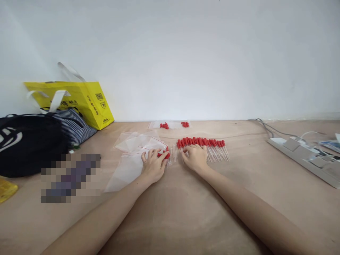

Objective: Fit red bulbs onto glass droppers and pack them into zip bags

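My left hand [154, 165] rests at the right edge of the clear plastic bags [123, 170]. Its thumb and index finger close on a red rubber bulb [167, 156], and another red piece shows just above. Beside it lie several bare glass tubes [174, 153], side by side. My right hand [196, 157] is closed over the near left part of a row of droppers [219, 148], clear tubes topped by red bulbs. Its fingertips point down at the tubes; what they pinch, if anything, is hidden.
Behind the row, a flat clear bag [174, 124] holds two clusters of red bulbs. At left stand a yellow bag [77, 99], a striped pouch [75, 125] and a black bag [32, 145]. A power strip [302, 159] with cables lies at right. A wall closes the back.
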A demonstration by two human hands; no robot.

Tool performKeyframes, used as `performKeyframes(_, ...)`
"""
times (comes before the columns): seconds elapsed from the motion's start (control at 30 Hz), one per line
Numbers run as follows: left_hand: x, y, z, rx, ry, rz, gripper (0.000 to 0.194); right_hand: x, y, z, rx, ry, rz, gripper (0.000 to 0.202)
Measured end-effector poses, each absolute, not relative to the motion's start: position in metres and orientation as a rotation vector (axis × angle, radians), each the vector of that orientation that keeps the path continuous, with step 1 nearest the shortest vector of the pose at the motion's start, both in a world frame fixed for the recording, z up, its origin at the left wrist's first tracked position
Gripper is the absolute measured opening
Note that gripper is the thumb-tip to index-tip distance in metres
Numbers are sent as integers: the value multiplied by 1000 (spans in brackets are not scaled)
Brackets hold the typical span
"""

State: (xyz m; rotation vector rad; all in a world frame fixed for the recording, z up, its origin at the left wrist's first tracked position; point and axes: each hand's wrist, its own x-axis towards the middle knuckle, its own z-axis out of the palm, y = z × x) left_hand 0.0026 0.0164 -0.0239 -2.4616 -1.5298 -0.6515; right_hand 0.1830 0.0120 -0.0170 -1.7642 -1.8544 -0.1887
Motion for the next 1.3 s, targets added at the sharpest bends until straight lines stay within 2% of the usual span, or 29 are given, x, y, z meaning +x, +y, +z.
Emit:
performKeyframes(0.37, 3, 11, -18, -2532, -1424, -809, 11, 147, 34, -4, -2091, -1895, -44, 25)
performKeyframes(0.6, 3, 7, -13, -2580, -1374, -1061, 7, 146, 37, -2, -2108, -1858, -19, 23)
performKeyframes(0.7, 2, 4, -14, -2681, -1320, -1238, 6, 158, 30, -3, -1985, -1843, -79, 25)
performKeyframes(0.83, 2, -3, -18, -2796, -1383, -1421, 6, 192, 5, -11, -1582, -1937, -57, 19)
performKeyframes(0.97, 8, -12, -17, -2918, -1368, -1472, 9, 227, -29, -24, -1294, -2029, -21, 15)
performKeyframes(1.17, 16, -19, -14, -3090, -1247, -1404, 11, 239, -48, -27, -1211, -2121, 31, 27)
performKeyframes(1.3, 17, -17, -19, -3132, -1389, -1463, 28, 231, -44, -27, -1215, -2126, 35, 25)
